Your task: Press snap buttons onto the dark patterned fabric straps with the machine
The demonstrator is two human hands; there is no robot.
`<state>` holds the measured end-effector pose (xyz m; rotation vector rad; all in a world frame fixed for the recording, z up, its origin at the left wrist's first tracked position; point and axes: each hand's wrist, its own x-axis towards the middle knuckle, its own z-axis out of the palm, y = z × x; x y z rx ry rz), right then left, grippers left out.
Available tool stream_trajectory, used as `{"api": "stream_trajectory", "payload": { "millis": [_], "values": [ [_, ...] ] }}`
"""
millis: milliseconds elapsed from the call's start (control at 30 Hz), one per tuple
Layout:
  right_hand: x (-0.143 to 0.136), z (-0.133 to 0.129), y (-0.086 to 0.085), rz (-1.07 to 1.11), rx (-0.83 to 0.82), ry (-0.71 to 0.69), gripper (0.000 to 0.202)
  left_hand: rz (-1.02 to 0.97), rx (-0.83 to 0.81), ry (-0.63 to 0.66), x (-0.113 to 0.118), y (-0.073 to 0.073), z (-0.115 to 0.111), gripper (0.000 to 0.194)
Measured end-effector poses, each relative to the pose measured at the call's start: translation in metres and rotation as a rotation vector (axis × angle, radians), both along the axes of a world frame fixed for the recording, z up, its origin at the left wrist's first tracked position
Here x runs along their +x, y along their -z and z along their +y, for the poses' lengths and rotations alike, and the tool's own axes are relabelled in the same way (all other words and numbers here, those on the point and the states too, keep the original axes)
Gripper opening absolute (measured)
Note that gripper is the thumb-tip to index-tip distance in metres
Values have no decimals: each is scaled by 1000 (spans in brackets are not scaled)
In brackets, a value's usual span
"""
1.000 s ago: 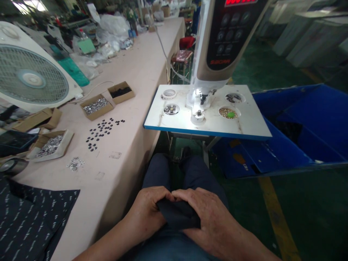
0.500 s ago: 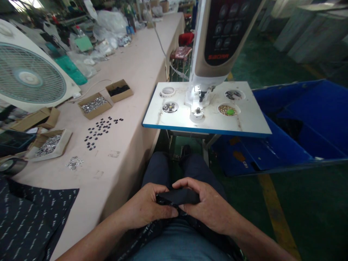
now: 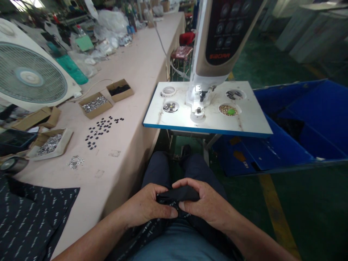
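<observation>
Over my lap, a dark printed cloth [image 3: 178,195] is gripped between my two hands. My left hand [image 3: 149,204] pinches its left side, thumb on top and fingers curled under. My right hand [image 3: 203,203] holds the right side in the same way, its thumb close to the left thumb. Between the thumbs a small dark spot shows on the cloth; I cannot make out what it is. Beyond my knees stands a snap-fastening machine [image 3: 199,94] with a lit head over its white table [image 3: 174,119].
To the left, a long table [image 3: 130,119] bears scattered black snap parts [image 3: 99,128], small metal rings [image 3: 75,162], a carton of metal parts [image 3: 95,107], a fan [image 3: 29,76] and folded printed cloth [image 3: 35,217]. A blue bin [image 3: 299,159] stands at right.
My thumbs have shifted slightly on the cloth, and its folds lie a little differently between them. Both hands keep their grip in nearly the same place.
</observation>
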<state>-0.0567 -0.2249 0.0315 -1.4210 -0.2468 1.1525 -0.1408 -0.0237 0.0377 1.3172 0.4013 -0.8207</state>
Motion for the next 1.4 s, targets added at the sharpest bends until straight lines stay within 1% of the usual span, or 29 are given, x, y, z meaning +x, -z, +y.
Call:
{"api": "stream_trajectory", "payload": {
  "millis": [133,267,333,500,600,700,833,933,1133,1267,1400],
  "values": [
    [-3,1,4,108,42,43,45,7,-22,-29,-2,4,-2,39],
    [-5,1,9,200,48,96,47,0,-8,-73,-4,6,-4,41],
    [-5,-1,11,206,61,92,46,2,-1,-90,-4,6,-4,41],
    [-2,-7,11,217,121,23,48,3,8,-90,-4,6,-5,40],
    [-1,-8,10,202,116,-3,50,-1,1,-74,-4,6,-6,39],
    [-1,-7,8,145,74,-14,53,-4,27,-62,-5,5,-7,38],
    [-3,-7,5,2,16,-23,48,14,57,-56,-5,2,-7,35],
    [-5,-7,4,-46,-5,-23,47,34,43,-47,-3,1,-7,37],
    [-5,-6,5,-86,-40,-15,47,50,39,-33,-3,1,-8,35],
    [-6,-6,7,-73,-28,-14,48,-17,63,-1,-4,2,-9,30],
    [-4,-7,11,-22,11,-11,50,-71,26,19,-4,3,-8,28]
  ]
}}
